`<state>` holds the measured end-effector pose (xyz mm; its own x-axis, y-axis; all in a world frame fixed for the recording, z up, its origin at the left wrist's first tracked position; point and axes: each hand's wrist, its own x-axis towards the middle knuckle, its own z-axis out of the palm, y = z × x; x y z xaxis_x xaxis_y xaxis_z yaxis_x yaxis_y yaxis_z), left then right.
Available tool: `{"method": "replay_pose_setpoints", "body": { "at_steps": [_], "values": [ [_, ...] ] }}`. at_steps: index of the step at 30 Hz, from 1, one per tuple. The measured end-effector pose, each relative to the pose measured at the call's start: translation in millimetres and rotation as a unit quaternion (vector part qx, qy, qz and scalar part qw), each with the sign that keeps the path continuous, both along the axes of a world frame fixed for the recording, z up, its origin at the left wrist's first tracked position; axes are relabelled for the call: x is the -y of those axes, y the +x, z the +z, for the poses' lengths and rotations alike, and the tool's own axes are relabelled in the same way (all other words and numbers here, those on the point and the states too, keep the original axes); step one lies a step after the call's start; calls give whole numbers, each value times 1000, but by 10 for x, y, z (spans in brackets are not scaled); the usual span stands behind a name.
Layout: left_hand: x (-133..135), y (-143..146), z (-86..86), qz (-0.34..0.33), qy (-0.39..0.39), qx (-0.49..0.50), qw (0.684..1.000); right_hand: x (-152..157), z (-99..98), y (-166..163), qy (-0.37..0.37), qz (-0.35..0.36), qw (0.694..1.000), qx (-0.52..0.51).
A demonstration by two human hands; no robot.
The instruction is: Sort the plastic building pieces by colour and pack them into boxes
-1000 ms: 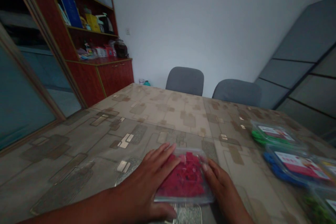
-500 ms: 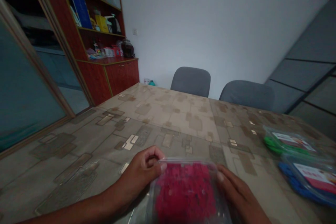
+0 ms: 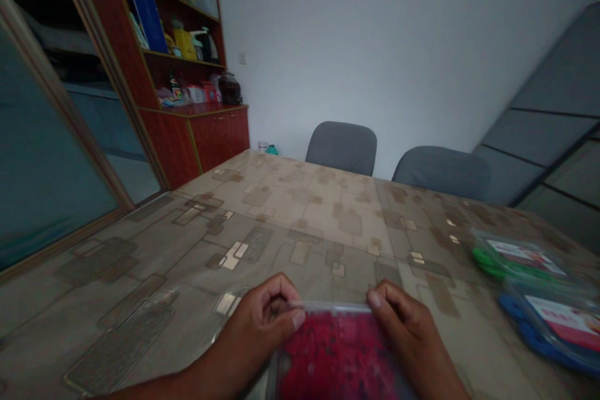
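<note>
A clear plastic box of red pieces [image 3: 337,356] is tilted up toward me at the near edge of the patterned table [image 3: 290,212]. My left hand [image 3: 262,325] pinches the box's far left corner, fingers curled over the rim. Curled the same way, my right hand [image 3: 407,331] grips the far right corner. Both hands hold the box off the table; its lower part runs out of the picture.
At the right side of the table lie a clear box of green pieces [image 3: 510,259] and one of blue pieces [image 3: 548,322], both with labels. Two grey chairs [image 3: 342,147] stand at the far side. A red-brown shelf cabinet [image 3: 182,62] is at the left wall.
The red box has been lifted and tipped toward me. My hands went from lying flat beside it to gripping its far corners.
</note>
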<state>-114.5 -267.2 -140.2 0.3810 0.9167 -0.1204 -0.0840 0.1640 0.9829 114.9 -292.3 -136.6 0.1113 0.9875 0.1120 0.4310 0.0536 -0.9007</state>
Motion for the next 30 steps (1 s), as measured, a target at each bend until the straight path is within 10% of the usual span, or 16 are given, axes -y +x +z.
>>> {"method": "replay_pose_setpoints", "body": {
  "at_steps": [10, 30],
  "values": [
    [-159, 57, -270, -8, -111, 77, 991, -169, -227, 76, -148, 21, 982, -112],
    [-235, 21, -227, -28, -203, 104, 973, -274, -215, 5, -147, 46, 981, -121]
  ]
}}
